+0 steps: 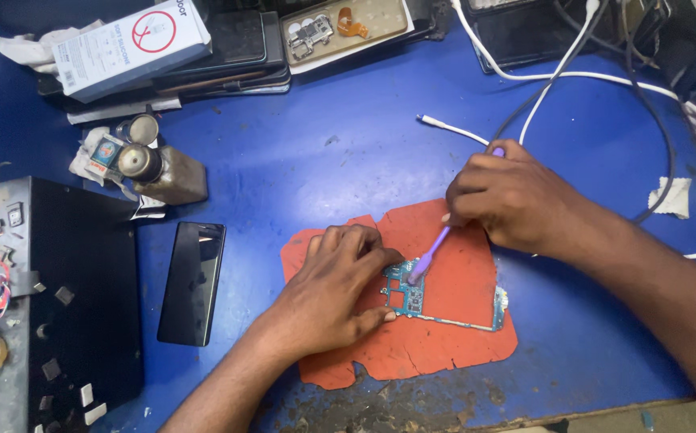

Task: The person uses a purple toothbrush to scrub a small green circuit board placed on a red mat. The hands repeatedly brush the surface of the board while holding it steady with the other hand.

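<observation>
The right hand [516,200] gripped a purple brush [432,252], its head resting on the circuit board [412,295]. The left hand [336,285] pinned that board between thumb and fingertips at its 9 o'clock edge, on an orange mat [444,345] on the blue table [348,152]. A dark phone [191,281] lay at the mat's 9 o'clock, a small bottle [163,172] at 10 o'clock, white cables [556,76] at 1 o'clock.
</observation>
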